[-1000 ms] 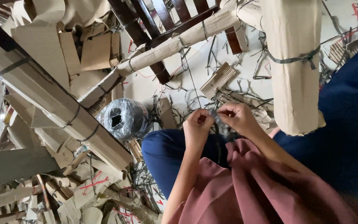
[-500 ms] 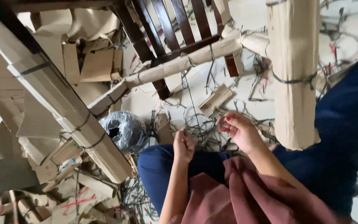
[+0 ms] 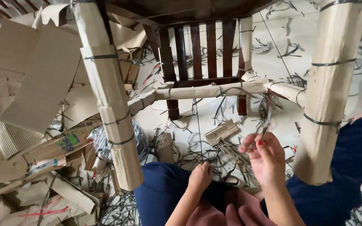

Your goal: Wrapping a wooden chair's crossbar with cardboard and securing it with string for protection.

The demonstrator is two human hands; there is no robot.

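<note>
From the head view, we look down past our knees at a chair [image 3: 197,54] lying over us, its legs and rung wrapped in cardboard and bound with dark straps.

Our right hand [image 3: 265,161] is raised in front of the right knee, wrist bent, palm turned towards us. Its thumb and forefinger are pinched on a thin dark strap [image 3: 266,125] that runs up from the fingertips towards the wrapped rung [image 3: 214,90]. The other fingers curl loosely beneath, and a red nail shows on one of them. The forearm slants down to the lower edge of the picture.

Our left hand [image 3: 201,175] sits lower, resting on the left knee [image 3: 164,188], which is clad in dark blue. Its fingers are curled under in a loose fist; we cannot tell whether anything is inside it. The two hands are apart, the left lower and to the left of the right.

The strap's upper end hangs just below the rung, between the two wrapped legs: the left leg [image 3: 109,96] slants down beside the left knee, and the right leg [image 3: 327,92] stands just beside the right hand.

On the tiled floor [image 3: 231,37] between the knees and the chair lie many cut strap ends [image 3: 214,161] and a small piece of corrugated board [image 3: 221,132]. A crinkled plastic-wrapped roll [image 3: 137,138] sits behind the left leg. Cardboard scraps [image 3: 34,92] are heaped at the left.
</note>
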